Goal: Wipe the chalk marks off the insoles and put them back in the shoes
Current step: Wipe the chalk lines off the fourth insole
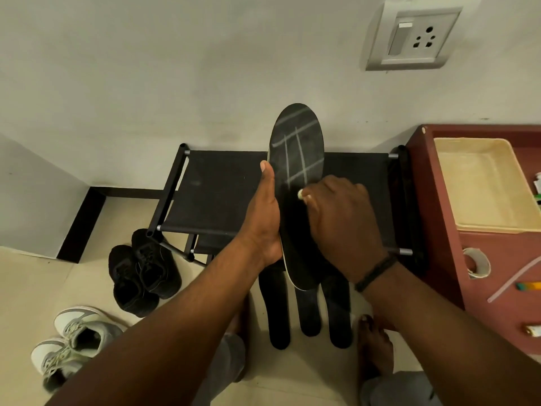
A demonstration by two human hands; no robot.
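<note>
Three insoles [308,312] lie on the floor by the feet, not yet back in the shoes [140,273]. The left hand [263,218] grips a fourth insole [297,159] upright above the rack [216,189]; the right hand [339,218] has its fingers [307,197] pinching a small white piece [299,194] against it. I judge the wiping has only begun, so the next move must rub upward across the chalk lines [294,153].

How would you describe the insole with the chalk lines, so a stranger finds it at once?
Look at the black shoe rack against the wall. In front of it the hands hold up one black insole. Unlike the three insoles lying on the floor below, it carries white crossed chalk lines.
</note>
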